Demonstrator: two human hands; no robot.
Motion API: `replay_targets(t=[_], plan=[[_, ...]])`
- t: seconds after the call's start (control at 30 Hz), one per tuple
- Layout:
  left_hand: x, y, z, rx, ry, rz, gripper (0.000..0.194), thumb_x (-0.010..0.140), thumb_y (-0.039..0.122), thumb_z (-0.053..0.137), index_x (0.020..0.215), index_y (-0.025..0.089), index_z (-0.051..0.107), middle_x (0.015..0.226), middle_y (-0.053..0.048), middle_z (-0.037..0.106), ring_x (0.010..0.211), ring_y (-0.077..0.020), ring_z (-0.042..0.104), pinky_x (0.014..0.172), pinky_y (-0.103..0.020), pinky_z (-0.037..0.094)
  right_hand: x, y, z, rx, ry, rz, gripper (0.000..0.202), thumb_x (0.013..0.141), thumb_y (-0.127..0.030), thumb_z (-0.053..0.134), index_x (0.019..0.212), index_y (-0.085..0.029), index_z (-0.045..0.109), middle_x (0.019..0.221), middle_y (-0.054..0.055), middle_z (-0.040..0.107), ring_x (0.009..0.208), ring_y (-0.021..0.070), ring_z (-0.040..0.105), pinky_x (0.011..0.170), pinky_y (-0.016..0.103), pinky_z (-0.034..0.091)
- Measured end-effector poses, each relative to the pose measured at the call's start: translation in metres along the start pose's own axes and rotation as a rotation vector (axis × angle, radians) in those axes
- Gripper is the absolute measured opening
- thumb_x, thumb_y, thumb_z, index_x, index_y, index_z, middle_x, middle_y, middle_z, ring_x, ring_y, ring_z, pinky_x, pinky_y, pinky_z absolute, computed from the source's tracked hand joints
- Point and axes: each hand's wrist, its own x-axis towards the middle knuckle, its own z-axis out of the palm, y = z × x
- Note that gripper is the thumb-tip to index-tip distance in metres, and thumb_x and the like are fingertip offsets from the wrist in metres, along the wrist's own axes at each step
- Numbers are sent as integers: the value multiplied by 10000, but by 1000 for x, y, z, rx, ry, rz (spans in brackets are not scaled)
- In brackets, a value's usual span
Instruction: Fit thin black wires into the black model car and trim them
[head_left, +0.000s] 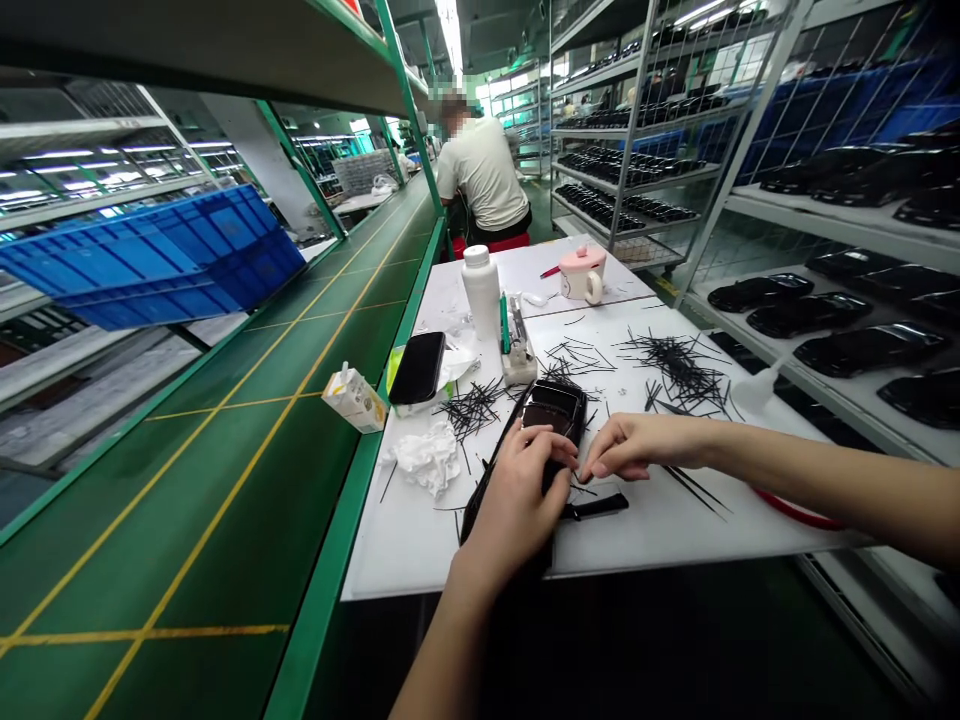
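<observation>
A glossy black model car [553, 408] lies on the white table, its near part hidden under my left hand. My left hand [525, 485] rests over the car, fingers curled across its body and thumb along the side. Just right of it, my right hand [626, 447] is closed in a pinch, fingertips down beside the car; whatever they hold is too small to make out. A black-handled tool [600, 506] lies below the right fingertips. Thin black strips lie around in a left pile [472, 408] and a right pile [679, 368].
Behind the car stand a white bottle [480, 290], a tool holder [517, 350] and a lidded mug [582, 274]. A phone [418, 367], crumpled tissue [427, 457] and drink carton [355, 400] lie left, beside the green conveyor [247, 440]. Racks of car bodies [870, 350] stand right; a person [484, 175] sits ahead.
</observation>
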Motion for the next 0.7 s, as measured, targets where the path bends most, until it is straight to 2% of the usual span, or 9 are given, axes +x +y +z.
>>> replay_targets(t=[0.1,0.27,0.4,0.5,0.57,0.63,0.7], plan=[[2,3,3,-12,-57,24,196,867,62,538,953,234,577,949,-4,688,1138,-185,576,1232,-445,211,-9,1,1,106,52,1,325,749,-363,757,950,-110,788,393,-90,389,415,57,271,484,246,197],[6,2,4,-62,-61,-11,158,864,107,602,945,240,575,961,-3,664,994,-178,620,1229,-459,214,-18,5,7,200,131,-16,351,769,-382,751,985,-107,782,389,-103,341,442,66,209,521,271,189],[7,2,4,-50,-42,-34,123,872,145,614,867,241,537,915,2,639,960,-184,609,1208,-459,254,-17,10,11,204,168,-31,385,767,-406,744,1004,-104,778,391,-107,310,454,72,202,531,272,200],[9,2,4,-42,-49,-35,178,893,155,575,792,247,461,856,14,642,930,-187,601,1194,-464,276,-16,10,15,155,203,-47,417,775,-448,725,1005,-105,775,399,-101,310,454,74,211,527,271,203],[9,2,5,-42,-54,-40,222,899,154,556,765,249,407,836,21,650,907,-185,595,1194,-469,270,-21,6,19,93,231,-60,434,797,-480,698,1016,-114,775,414,-83,343,456,83,252,528,272,212],[10,2,6,-43,-49,-56,254,895,147,549,750,249,367,832,19,648,904,-188,582,1189,-470,271,-34,2,19,14,274,-85,420,817,-483,687,1056,-148,772,491,-35,469,508,111,363,553,277,264],[10,1,6,-45,-33,-83,271,894,142,535,740,249,339,834,11,640,901,-192,569,1172,-467,290,-57,4,15,-237,405,-140,386,848,-465,660,1129,-218,749,718,33,638,666,169,518,646,304,367]])
